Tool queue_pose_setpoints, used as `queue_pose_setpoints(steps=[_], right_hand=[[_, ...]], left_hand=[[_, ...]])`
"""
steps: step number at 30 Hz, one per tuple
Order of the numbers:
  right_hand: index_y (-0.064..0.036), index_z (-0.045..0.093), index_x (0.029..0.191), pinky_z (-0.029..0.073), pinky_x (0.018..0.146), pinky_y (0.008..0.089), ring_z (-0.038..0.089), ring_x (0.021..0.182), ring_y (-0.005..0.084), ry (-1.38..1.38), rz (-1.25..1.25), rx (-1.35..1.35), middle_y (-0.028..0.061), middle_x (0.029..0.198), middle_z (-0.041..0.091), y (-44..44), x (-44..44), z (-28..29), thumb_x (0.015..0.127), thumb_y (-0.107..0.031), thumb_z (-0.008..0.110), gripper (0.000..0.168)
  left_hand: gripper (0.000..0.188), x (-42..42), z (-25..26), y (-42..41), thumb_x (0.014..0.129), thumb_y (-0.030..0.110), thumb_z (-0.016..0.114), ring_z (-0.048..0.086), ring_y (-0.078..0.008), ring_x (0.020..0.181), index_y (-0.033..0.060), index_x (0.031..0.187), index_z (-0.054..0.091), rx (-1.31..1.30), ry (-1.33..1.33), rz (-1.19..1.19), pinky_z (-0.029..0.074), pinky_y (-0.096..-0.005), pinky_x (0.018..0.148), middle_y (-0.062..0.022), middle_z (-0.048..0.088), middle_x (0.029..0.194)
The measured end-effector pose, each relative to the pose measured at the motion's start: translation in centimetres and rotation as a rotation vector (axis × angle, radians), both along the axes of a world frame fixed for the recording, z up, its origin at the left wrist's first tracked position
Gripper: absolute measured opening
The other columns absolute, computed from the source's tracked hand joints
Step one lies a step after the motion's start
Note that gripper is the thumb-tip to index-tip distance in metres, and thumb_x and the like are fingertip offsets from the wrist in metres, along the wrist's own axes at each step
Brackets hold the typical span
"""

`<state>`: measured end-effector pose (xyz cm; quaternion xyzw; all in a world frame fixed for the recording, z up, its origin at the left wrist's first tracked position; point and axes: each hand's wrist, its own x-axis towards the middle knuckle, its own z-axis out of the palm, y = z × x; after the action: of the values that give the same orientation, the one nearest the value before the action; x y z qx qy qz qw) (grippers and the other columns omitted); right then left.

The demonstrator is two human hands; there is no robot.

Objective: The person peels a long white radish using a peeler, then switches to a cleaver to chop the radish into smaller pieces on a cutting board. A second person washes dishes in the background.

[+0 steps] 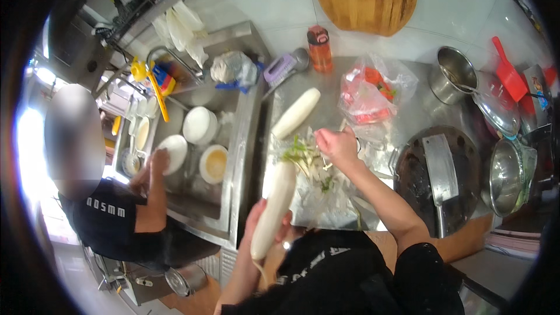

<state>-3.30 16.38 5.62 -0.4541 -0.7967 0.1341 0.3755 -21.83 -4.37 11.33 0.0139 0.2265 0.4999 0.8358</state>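
My left hand (pixel 258 223) is closed around a peeled white radish (pixel 275 210), which slants over the near edge of the steel counter (pixel 315 74). Above the counter, my right hand (pixel 337 144) has curled fingers near a thin implement; its type and my grip on it are unclear. Another peeled white radish (pixel 296 113) lies beyond, towards the sink. Green leaf stalks (pixel 297 153) and pale peelings (pixel 319 192) are scattered between the hands. Farther back lies a clear plastic bag (pixel 372 92) with red and green contents.
A cleaver (pixel 441 166) lies on a round dark board (pixel 407 197) at right, near a steel pot (pixel 453 74) and steel bowl (pixel 507 179). An orange bottle (pixel 320 50) stands at the back. At left, a co-worker (pixel 109 210) handles a white bowl (pixel 173 154) over the sink (pixel 232 157).
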Motion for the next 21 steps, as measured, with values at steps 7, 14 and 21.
queue_pose_setpoints(steps=[7,14,21], right_hand=[[-0.002,0.063,0.083,0.036,0.049,0.0239,0.048,0.053,0.0081,0.783,-0.226,-1.024,0.0003,0.063,0.053,-8.3,8.8,-2.9,0.095,-0.042,0.045,0.046],[-0.004,0.056,0.089,0.048,0.066,0.0448,0.063,0.070,0.0344,-0.257,-0.221,-0.987,0.0199,0.073,0.063,-15.8,13.0,-0.6,0.089,-0.037,0.048,0.035],[-0.006,0.055,0.080,0.048,0.059,0.0460,0.060,0.056,0.0343,-0.350,-0.186,-0.430,0.0134,0.058,0.060,-6.4,3.4,-4.3,0.090,-0.031,0.045,0.029]], left_hand=[[0.052,-2.3,-0.7,-3.0,0.086,0.053,0.042,0.052,-0.0222,0.051,0.0035,0.097,0.055,-0.164,0.618,0.089,0.040,-0.0304,0.045,-0.0109,0.057,0.071],[0.048,-4.2,-2.5,-5.8,0.087,0.049,0.046,0.054,-0.0235,0.053,0.0025,0.098,0.055,-0.193,0.585,0.153,0.044,-0.0312,0.049,-0.0137,0.059,0.075],[0.042,-1.1,-2.9,-1.8,0.087,0.030,0.053,0.059,-0.0263,0.060,0.0130,0.123,0.039,-0.219,0.619,0.129,0.051,-0.0332,0.051,-0.0162,0.058,0.079]])
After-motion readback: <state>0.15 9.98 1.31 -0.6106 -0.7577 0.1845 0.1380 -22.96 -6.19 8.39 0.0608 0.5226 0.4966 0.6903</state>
